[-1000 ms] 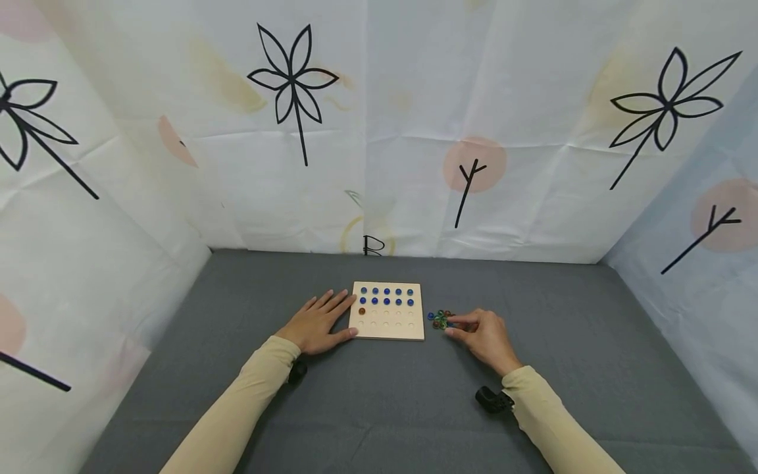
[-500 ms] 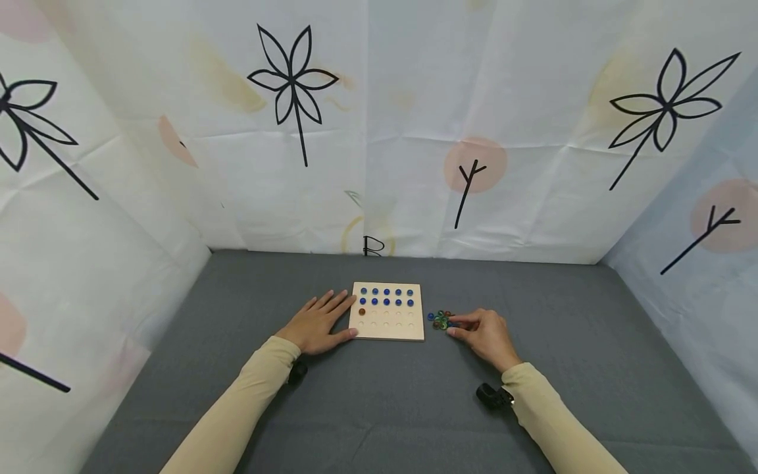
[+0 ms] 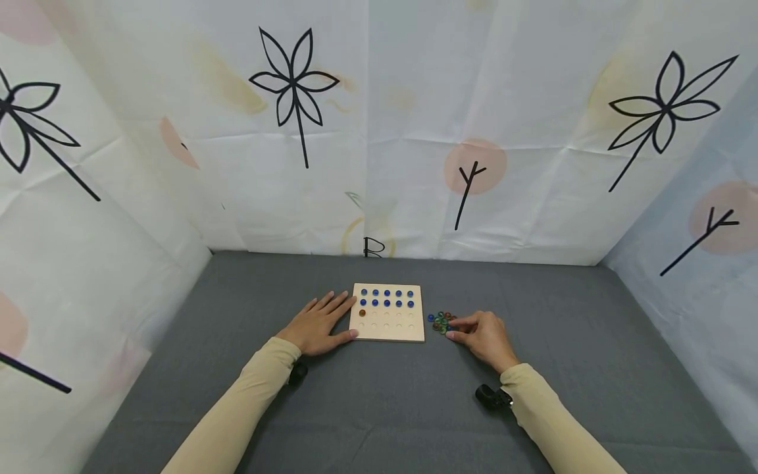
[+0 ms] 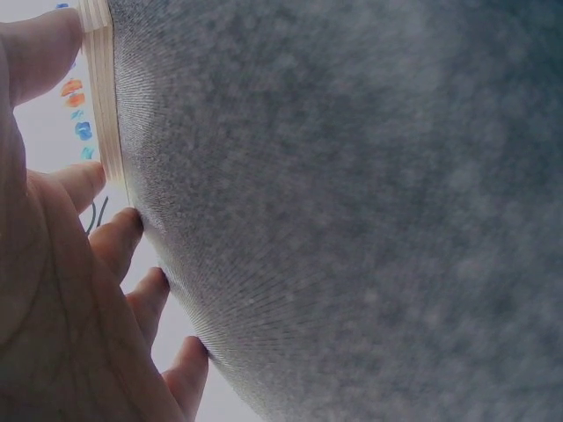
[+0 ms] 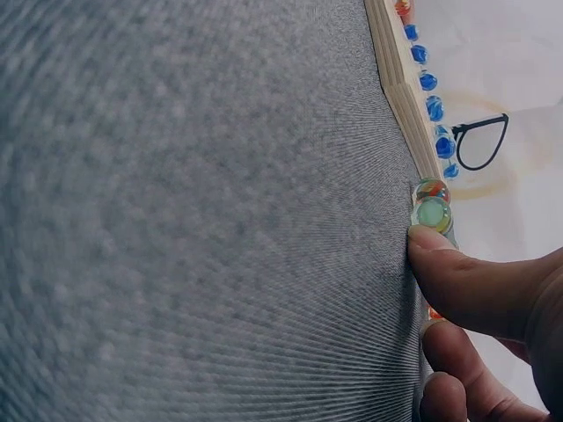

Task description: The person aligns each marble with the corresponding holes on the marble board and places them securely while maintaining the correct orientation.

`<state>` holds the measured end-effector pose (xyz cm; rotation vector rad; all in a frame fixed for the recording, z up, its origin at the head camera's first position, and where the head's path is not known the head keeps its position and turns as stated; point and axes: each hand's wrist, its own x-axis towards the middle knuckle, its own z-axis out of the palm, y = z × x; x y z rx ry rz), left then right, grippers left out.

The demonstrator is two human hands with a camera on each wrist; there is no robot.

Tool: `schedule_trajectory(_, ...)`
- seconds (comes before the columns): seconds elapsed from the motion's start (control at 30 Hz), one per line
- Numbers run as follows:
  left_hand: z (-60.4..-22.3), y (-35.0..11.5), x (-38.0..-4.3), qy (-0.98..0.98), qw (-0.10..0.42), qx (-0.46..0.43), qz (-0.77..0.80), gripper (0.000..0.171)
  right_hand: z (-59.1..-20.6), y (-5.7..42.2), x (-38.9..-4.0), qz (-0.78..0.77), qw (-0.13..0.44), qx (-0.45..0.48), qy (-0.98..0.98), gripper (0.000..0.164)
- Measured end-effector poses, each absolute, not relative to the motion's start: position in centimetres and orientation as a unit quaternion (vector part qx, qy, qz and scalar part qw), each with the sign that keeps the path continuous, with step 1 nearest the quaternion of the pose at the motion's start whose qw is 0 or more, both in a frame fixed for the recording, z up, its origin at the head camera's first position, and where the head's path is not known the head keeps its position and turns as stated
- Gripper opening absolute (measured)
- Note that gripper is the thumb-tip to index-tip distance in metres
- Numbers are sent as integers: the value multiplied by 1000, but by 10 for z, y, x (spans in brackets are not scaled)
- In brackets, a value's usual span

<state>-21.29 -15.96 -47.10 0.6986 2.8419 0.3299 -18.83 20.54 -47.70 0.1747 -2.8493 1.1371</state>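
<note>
A pale wooden board with rows of small round hollows lies on the grey cloth. Blue marbles fill its two far rows, and one amber-brown marble sits at the left of the third. My left hand lies flat with fingers spread, its thumb and index fingertips at the board's left edge. Right of the board is a small pile of glass marbles, green, blue and brown. My right hand reaches into its right side, thumb and index finger apart around marbles; a green-tinted marble shows beyond the thumb tip.
Dark grey cloth covers the table. White fabric walls with printed flowers and twigs stand behind and at both sides. Each wrist carries a black camera; the right one hangs low over the cloth.
My right fingertips have shifted very slightly toward me and to the right at the marble pile. My left hand and the marbles on the board stay as they were.
</note>
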Motion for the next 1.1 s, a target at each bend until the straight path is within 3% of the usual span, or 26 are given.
schedule_trajectory(1.1,-472,-159,-214,960,97,239,110,76,-478,208,-181,340,46,84,-936,16)
